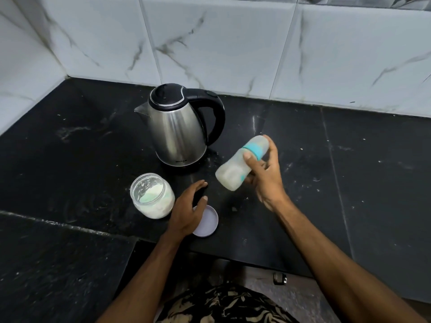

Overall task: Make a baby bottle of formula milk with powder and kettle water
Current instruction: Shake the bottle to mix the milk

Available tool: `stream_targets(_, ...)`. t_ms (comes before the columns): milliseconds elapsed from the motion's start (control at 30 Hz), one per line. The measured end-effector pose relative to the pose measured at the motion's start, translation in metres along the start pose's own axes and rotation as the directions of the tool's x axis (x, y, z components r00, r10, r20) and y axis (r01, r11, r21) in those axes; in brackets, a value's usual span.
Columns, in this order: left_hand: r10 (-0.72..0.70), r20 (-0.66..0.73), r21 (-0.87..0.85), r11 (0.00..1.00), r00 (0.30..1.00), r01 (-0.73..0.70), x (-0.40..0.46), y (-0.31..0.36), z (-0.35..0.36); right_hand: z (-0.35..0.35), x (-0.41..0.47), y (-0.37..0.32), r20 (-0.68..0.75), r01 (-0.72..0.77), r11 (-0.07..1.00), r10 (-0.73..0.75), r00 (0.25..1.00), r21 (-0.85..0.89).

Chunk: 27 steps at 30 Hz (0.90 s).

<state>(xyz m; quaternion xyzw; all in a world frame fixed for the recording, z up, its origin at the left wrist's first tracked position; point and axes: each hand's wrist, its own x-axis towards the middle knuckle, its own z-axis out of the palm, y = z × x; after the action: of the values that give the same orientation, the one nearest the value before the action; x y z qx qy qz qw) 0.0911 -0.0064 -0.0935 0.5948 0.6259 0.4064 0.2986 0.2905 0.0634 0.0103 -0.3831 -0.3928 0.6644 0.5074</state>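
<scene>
My right hand (265, 173) grips a capped baby bottle (235, 170) with a teal ring, tilted in the air with its base toward the lower left; it looks motion-blurred and milky inside. My left hand (189, 206) hovers with relaxed fingers over the counter, partly covering a pale round lid (208, 223). An open glass jar of white powder (152, 195) with a green scoop inside stands just left of that hand. A steel kettle (175, 127) with a black lid and handle stands behind, spout to the left.
The black stone counter (349, 171) is speckled with white powder. White marble-patterned tiles (221, 43) form the back and left walls. The counter's front edge has a cut-out in front of me, with the floor below.
</scene>
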Motion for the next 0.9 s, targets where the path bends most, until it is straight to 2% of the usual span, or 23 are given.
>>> stream_targets(33,-0.004,0.000,-0.002,1.000,1.000,0.004,0.000,0.001,0.000,0.000,-0.004,0.003,0.038,-0.004,0.999,0.006,0.999,-0.047)
stream_targets(67,-0.009,0.002,-0.003,1.000,1.000,0.009,0.000,0.001,0.000,0.001,-0.011,0.005,0.133,-0.007,0.990,0.027,0.991,-0.144)
stream_targets(133,-0.009,0.011,-0.008,1.000,1.000,0.009,0.000,-0.001,-0.001,0.000,-0.023,0.009,0.345,-0.007,0.942,0.130,0.929,-0.336)
stream_targets(167,-0.006,0.012,-0.008,1.000,1.000,0.006,0.000,-0.002,-0.001,-0.003,-0.022,0.008,0.366,-0.002,0.936,0.139,0.920,-0.351)
stream_targets(200,-0.005,0.012,-0.008,1.000,1.000,0.005,0.000,-0.001,-0.001,-0.005,-0.018,0.004,0.322,0.004,0.950,0.102,0.941,-0.311)
stream_targets(300,-0.006,0.007,-0.012,1.000,1.000,0.006,0.000,-0.001,0.000,-0.011,0.001,-0.009,0.027,0.004,0.999,-0.003,1.000,-0.033)
stream_targets(333,-0.009,0.006,-0.012,1.000,1.000,0.009,0.000,0.000,0.000,-0.010,0.002,-0.011,0.005,0.021,0.999,-0.021,1.000,-0.026)
stream_targets(367,-0.009,0.004,-0.013,1.000,1.000,0.009,0.000,0.000,0.000,-0.009,-0.002,-0.009,0.043,0.028,0.995,-0.024,0.999,-0.096)
stream_targets(400,-0.008,0.003,-0.011,1.000,1.000,0.008,0.000,0.000,0.000,-0.006,-0.009,-0.008,0.145,0.030,0.979,0.000,0.989,-0.202)
stream_targets(467,-0.003,0.007,-0.005,1.000,1.000,0.003,0.001,0.000,-0.001,-0.002,-0.024,-0.006,0.386,0.032,0.927,0.125,0.914,-0.375)
stream_targets(500,-0.001,0.007,-0.001,1.000,1.000,0.001,0.001,0.000,0.000,-0.003,-0.025,-0.006,0.437,0.043,0.919,0.144,0.888,-0.391)
stream_targets(533,0.003,0.006,0.000,1.000,1.000,-0.003,0.001,0.000,0.000,-0.002,-0.022,-0.010,0.427,0.064,0.924,0.112,0.897,-0.377)
stream_targets(600,0.003,0.003,-0.004,1.000,1.000,-0.003,0.001,0.000,0.000,-0.003,-0.009,-0.018,0.242,0.094,0.951,-0.021,0.970,-0.295)
stream_targets(667,-0.002,0.001,-0.009,1.000,1.000,0.002,0.000,0.000,0.001,-0.007,0.003,-0.020,0.077,0.098,0.983,-0.087,0.993,-0.157)
stream_targets(700,-0.001,0.000,-0.008,1.000,1.000,0.001,0.000,0.001,0.001,-0.007,0.003,-0.018,0.076,0.103,0.984,-0.093,0.993,-0.144)
stream_targets(733,0.001,0.000,-0.005,1.000,1.000,-0.001,0.000,0.002,0.000,-0.007,-0.002,-0.015,0.142,0.105,0.975,-0.078,0.987,-0.195)
stream_targets(833,0.007,0.006,-0.001,1.000,1.000,-0.007,0.001,0.000,-0.001,-0.005,-0.018,-0.010,0.450,0.126,0.899,0.086,0.889,-0.419)
stream_targets(900,0.009,0.005,0.001,1.000,1.000,-0.009,0.001,-0.001,-0.001,-0.003,-0.012,-0.017,0.424,0.142,0.913,0.037,0.905,-0.383)
